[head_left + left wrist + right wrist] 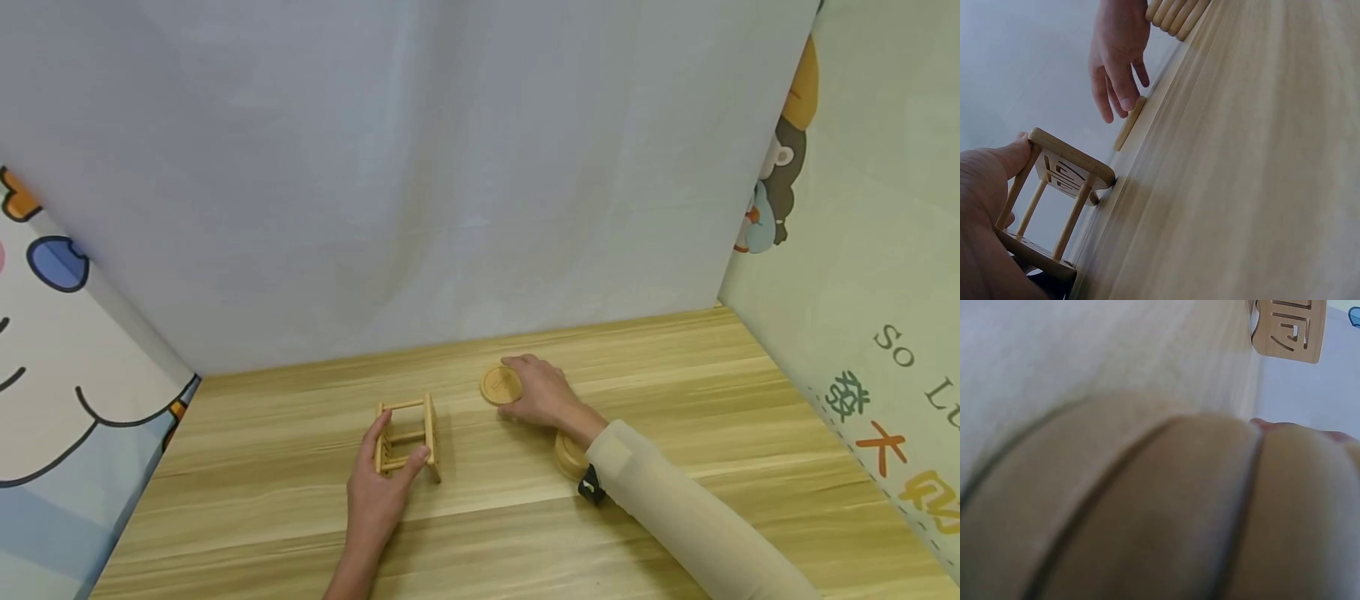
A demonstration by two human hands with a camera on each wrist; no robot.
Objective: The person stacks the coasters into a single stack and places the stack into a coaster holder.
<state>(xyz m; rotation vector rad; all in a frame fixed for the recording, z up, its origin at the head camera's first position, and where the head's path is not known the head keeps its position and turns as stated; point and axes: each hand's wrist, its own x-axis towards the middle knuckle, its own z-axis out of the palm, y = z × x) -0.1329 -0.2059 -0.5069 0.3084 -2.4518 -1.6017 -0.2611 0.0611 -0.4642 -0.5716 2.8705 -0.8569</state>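
Note:
My left hand (375, 492) holds a small wooden coaster rack (431, 437) with spindle bars, thumb on one side panel and fingers on the other. The left wrist view shows cut-out lettering in a panel of the rack (1069, 164), which stands on the tabletop. My right hand (542, 390) is at the right edge of a round wooden coaster (498, 385) lying flat. In the left wrist view its fingers hang loosely, one fingertip at the rim of that coaster (1129, 125). Several more coasters (568, 457) sit stacked under my right forearm, partly hidden.
A light wood-grain tabletop (262, 500) carries everything. Behind it hangs a plain pale cloth (375, 208), with printed cloths at left and right. A small black object (591, 486) is by the right sleeve. The coaster stack (1160, 512) blurs across the right wrist view.

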